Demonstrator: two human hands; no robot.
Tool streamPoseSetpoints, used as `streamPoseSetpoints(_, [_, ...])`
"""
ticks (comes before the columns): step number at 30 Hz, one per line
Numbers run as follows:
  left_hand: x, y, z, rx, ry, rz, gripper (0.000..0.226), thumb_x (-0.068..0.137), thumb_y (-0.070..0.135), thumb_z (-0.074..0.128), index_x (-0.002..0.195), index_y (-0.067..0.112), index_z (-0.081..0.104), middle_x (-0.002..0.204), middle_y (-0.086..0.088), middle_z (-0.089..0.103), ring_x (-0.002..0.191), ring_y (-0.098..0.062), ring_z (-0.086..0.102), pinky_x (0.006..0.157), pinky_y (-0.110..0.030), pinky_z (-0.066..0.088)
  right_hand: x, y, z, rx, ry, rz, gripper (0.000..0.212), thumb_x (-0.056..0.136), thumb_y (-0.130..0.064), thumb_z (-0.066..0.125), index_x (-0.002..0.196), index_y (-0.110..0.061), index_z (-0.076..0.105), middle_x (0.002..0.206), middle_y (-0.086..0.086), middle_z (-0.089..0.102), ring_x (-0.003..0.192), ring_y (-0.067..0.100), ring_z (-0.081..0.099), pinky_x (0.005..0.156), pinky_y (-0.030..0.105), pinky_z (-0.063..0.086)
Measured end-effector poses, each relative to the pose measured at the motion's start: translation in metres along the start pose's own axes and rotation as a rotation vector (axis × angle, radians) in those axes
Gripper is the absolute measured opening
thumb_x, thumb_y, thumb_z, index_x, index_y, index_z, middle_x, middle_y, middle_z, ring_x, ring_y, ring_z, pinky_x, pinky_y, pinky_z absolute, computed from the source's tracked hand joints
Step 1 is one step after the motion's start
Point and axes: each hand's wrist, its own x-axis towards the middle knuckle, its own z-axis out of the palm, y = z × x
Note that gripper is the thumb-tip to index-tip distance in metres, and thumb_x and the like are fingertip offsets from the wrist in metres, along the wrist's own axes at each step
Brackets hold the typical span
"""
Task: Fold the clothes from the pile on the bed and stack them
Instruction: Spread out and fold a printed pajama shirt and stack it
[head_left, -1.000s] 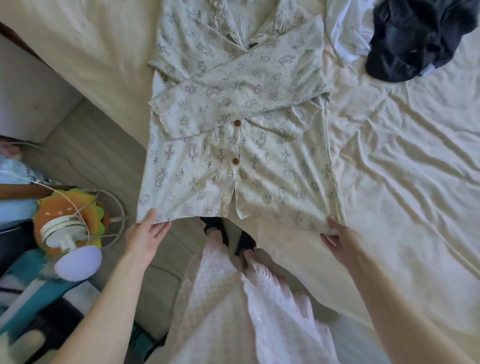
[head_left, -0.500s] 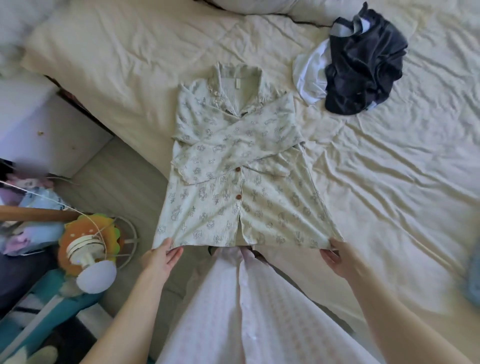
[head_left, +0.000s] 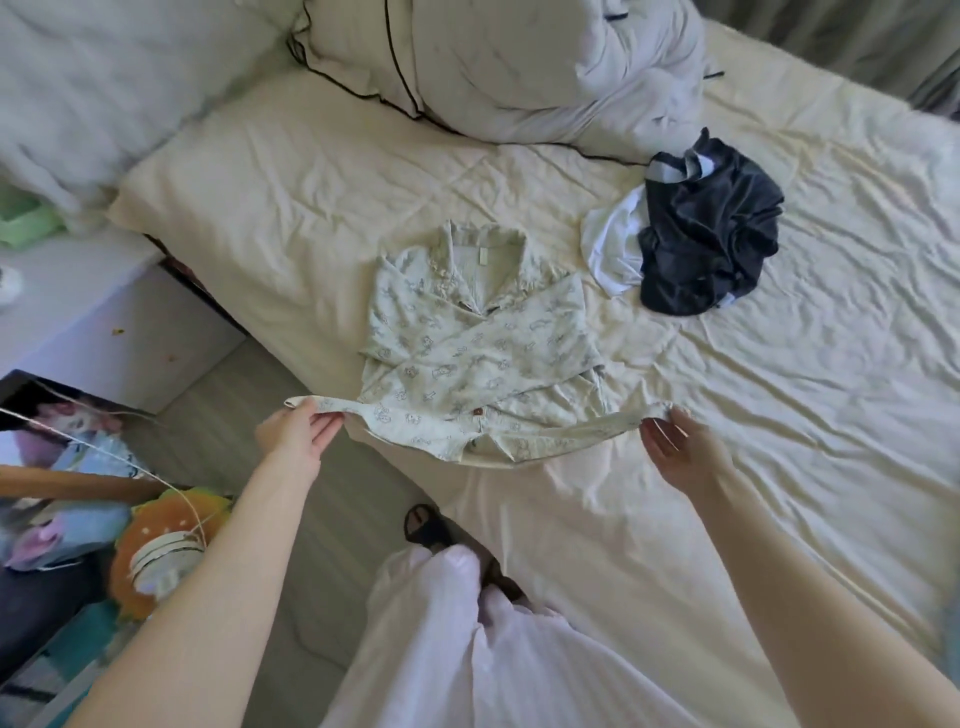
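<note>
A pale green printed pyjama shirt (head_left: 483, 343) lies collar-up near the bed's left edge, sleeves crossed over its front. My left hand (head_left: 296, 434) pinches the hem's left corner and my right hand (head_left: 680, 449) pinches the right corner. Both hold the hem lifted off the sheet and carried up toward the collar, so the lower half bends over. Further back on the right, a small pile holds a crumpled dark navy garment (head_left: 711, 234) on top of a white one (head_left: 610, 249).
The cream sheet of the bed (head_left: 779, 415) spreads wide to the right. A bunched white duvet (head_left: 519, 62) lies at the head. A white nightstand (head_left: 78, 306) and an orange toy fan (head_left: 161, 556) stand by the bed's left side on the floor.
Both hands have raised the shirt's hem from the bed edge and moved it up over the shirt. The camera has pulled back, showing more of the bed.
</note>
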Motion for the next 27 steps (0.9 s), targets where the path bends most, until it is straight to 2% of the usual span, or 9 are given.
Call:
streamPoseSetpoints(3, [0.011,0.018,0.028,0.035,0.004,0.077,0.007,0.092,-0.005,0.049,0.095,0.000,0.052,0.102,-0.022,0.058,0.095,-0.031,0.060,0.084,-0.037,0.051,0.011,-0.020,0.036,-0.006,-0.027,-0.019,0.015,0.097,-0.010,0.050,0.083,-0.010,0.056,0.082,0.006,0.057,0.076,0.017,0.059,0.073,0.029,0.058])
streamPoseSetpoints(6, [0.031,0.039,0.054,0.010,-0.007,0.098,0.008,0.094,-0.003,0.048,0.089,0.004,0.049,0.088,-0.015,0.059,0.091,-0.029,0.062,0.084,-0.038,0.051,0.028,-0.037,0.070,-0.007,-0.053,-0.050,0.018,0.099,-0.012,0.046,0.083,-0.014,0.053,0.083,0.003,0.056,0.078,0.015,0.059,0.056,0.027,0.058])
streamPoseSetpoints(8, [0.050,0.053,0.074,-0.006,-0.015,0.112,0.005,0.094,-0.002,0.049,0.096,0.003,0.049,0.085,-0.014,0.059,0.081,-0.024,0.064,0.083,-0.039,0.052,0.047,-0.048,0.093,-0.021,-0.054,-0.066,0.019,0.100,-0.014,0.042,0.085,-0.016,0.052,0.084,0.002,0.056,0.078,0.014,0.058,0.051,0.027,0.056])
streamPoseSetpoints(11, [0.084,0.070,0.107,-0.020,-0.012,0.126,0.013,0.094,-0.001,0.050,0.106,0.003,0.048,0.086,-0.013,0.059,0.075,-0.020,0.064,0.081,-0.038,0.053,0.078,-0.061,0.128,-0.014,-0.048,-0.078,0.019,0.102,-0.017,0.039,0.089,-0.017,0.053,0.087,0.000,0.056,0.079,0.014,0.059,0.056,0.028,0.057])
streamPoseSetpoints(14, [0.124,0.087,0.144,-0.013,-0.017,0.108,0.005,0.094,0.000,0.050,0.093,0.005,0.051,0.087,-0.011,0.060,0.075,-0.018,0.064,0.074,-0.034,0.054,0.116,-0.072,0.166,0.029,-0.053,-0.075,0.019,0.102,-0.018,0.038,0.094,-0.015,0.054,0.095,0.000,0.058,0.085,0.016,0.061,0.057,0.031,0.057])
streamPoseSetpoints(16, [0.155,0.097,0.172,-0.001,-0.023,0.103,0.012,0.095,0.000,0.050,0.086,0.009,0.050,0.088,-0.011,0.060,0.077,-0.018,0.064,0.070,-0.032,0.055,0.143,-0.078,0.193,0.051,-0.067,-0.077,0.020,0.102,-0.015,0.036,0.096,-0.014,0.056,0.100,0.001,0.060,0.088,0.018,0.062,0.059,0.034,0.059])
streamPoseSetpoints(21, [0.231,0.116,0.246,0.017,-0.007,0.107,0.008,0.094,-0.001,0.051,0.088,0.004,0.049,0.099,-0.017,0.059,0.090,-0.026,0.062,0.071,-0.031,0.055,0.210,-0.090,0.257,0.072,-0.028,-0.076,0.018,0.101,-0.012,0.039,0.100,-0.013,0.057,0.101,0.003,0.062,0.090,0.021,0.062,0.079,0.041,0.057])
streamPoseSetpoints(24, [0.273,0.116,0.283,0.063,-0.005,0.108,0.006,0.093,-0.002,0.052,0.094,0.003,0.048,0.104,-0.020,0.058,0.088,-0.026,0.063,0.064,-0.028,0.058,0.249,-0.091,0.282,0.072,0.006,-0.059,0.017,0.101,-0.012,0.039,0.111,-0.010,0.053,0.102,0.005,0.060,0.095,0.024,0.062,0.075,0.041,0.055])
streamPoseSetpoints(27, [0.297,0.113,0.303,0.107,-0.008,0.135,0.009,0.093,-0.002,0.052,0.087,0.004,0.049,0.095,-0.017,0.061,0.086,-0.026,0.064,0.061,-0.026,0.058,0.270,-0.093,0.294,0.113,0.016,-0.064,0.014,0.101,-0.010,0.041,0.096,-0.008,0.054,0.091,0.004,0.060,0.086,0.023,0.064,0.077,0.041,0.056])
